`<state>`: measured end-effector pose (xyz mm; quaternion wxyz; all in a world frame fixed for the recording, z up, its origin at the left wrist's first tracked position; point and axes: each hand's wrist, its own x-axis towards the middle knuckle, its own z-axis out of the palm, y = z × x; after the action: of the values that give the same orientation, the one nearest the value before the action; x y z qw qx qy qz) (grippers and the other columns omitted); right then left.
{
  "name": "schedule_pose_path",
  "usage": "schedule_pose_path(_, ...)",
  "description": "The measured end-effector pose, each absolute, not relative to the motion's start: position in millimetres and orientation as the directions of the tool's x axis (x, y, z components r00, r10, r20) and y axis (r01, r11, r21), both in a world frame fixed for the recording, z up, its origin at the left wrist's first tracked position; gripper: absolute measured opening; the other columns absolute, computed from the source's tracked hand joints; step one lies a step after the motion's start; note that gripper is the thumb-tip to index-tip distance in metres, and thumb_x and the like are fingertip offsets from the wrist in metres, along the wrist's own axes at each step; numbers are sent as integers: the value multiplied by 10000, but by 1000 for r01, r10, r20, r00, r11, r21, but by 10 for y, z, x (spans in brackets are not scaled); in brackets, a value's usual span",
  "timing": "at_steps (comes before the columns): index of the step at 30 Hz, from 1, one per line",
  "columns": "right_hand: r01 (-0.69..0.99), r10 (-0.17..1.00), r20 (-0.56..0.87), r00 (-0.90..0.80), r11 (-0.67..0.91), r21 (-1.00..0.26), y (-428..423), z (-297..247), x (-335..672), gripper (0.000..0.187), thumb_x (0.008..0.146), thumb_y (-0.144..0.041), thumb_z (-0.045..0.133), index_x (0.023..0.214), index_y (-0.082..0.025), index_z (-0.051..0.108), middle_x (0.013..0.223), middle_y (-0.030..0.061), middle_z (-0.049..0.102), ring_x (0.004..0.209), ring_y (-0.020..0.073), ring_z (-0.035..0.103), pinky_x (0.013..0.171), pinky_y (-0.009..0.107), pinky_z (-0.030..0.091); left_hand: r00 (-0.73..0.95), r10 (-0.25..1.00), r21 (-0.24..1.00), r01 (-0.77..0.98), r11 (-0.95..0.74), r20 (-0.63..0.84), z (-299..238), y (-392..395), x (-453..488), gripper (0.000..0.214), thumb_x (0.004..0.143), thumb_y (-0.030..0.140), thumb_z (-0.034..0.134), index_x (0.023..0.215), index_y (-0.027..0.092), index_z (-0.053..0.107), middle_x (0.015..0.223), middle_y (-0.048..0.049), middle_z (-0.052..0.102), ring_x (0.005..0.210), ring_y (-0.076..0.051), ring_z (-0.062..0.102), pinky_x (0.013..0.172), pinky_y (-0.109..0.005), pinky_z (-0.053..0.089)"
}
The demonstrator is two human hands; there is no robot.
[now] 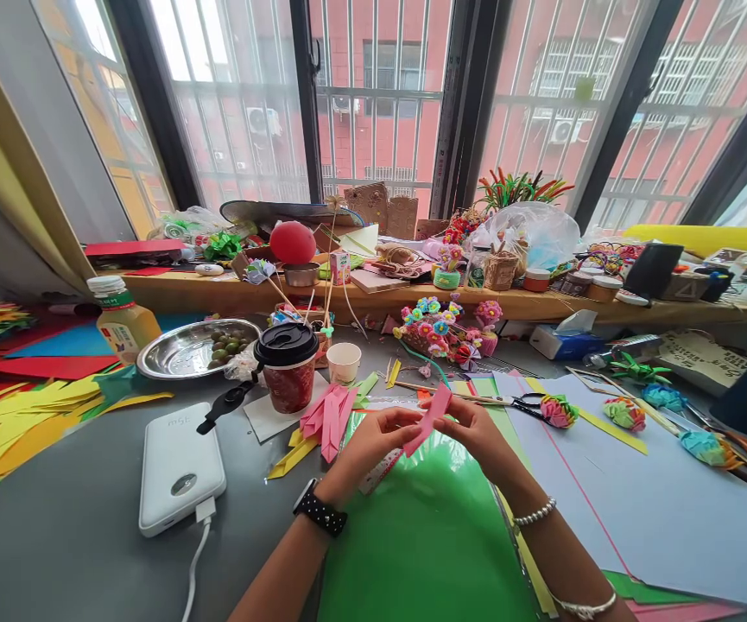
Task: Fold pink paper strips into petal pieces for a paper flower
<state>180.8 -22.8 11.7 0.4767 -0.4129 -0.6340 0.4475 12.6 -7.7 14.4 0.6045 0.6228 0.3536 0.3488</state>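
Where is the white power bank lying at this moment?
In the head view the white power bank lies on the grey table, left of the person's left hand and in front of the lidded coffee cup.

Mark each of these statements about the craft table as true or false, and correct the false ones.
1. Both hands hold a pink strip of paper. True: the left hand and right hand pinch it between them.
2. The paper cup with the black lid lies tipped over. False: it stands upright.
3. A white power bank lies left of the hands with a cable plugged in. True.
4. The metal dish holds scissors. False: it holds small green fruits; the scissors lie on the table right of the hands.
5. The watch is on the right wrist. False: it is on the left wrist.
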Motion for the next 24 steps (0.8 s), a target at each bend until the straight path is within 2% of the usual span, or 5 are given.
schedule_pose_path(3, 139, 945, 254, -208, 286, -948, -229, 117, 1780, 252, 685, -357, 581, 854, -172, 607, 875, 61, 635, 880, 211, 561, 781, 340, 431, 524, 847, 991, 36, -129, 92, 169, -115, 156, 318, 630, 298, 626, 900, 136, 583, 848, -52, 608, 728, -141, 554, 621, -237, 432)
schedule_pose_path(7, 127, 938, 261, -226, 294, -947, -235, 112, 1739, 267, 688, -354, 580, 890, -180, 600, 870, 53, 626, 849, 199, 567, 744, 320, 446, 503, 858, 985, 65, -159, 105, 133, -136, 185, 292, 615, 290, 638, 848, 128, 570, 796, -38, 593, 637, -122, 544, 557, -233, 442)
schedule_pose_path(14, 84, 938, 278, -210, 300, -950, -236, 97, 1712, 187, 705, -326, 571, 811, -177, 608, 821, 43, 621, 755, 172, 569, 729, 301, 441, 512, 851, 983, 67, -171, 114, 158, -141, 178, 250, 621, 295, 634, 807, 134, 590, 788, -35, 598, 723, -148, 545, 622, -240, 430)
schedule_pose_path(24, 40, 942, 271, -197, 284, -958, -218, 46, 1707, 248, 747, -355, 514, 908, -192, 611, 847, 45, 618, 798, 187, 555, 729, 304, 428, 557, 827, 994, -103, -21, 75, 136, -142, 193, 233, 632, 292, 627, 790, 128, 581, 726, -15, 553, 622, -104, 506, 577, -232, 408)
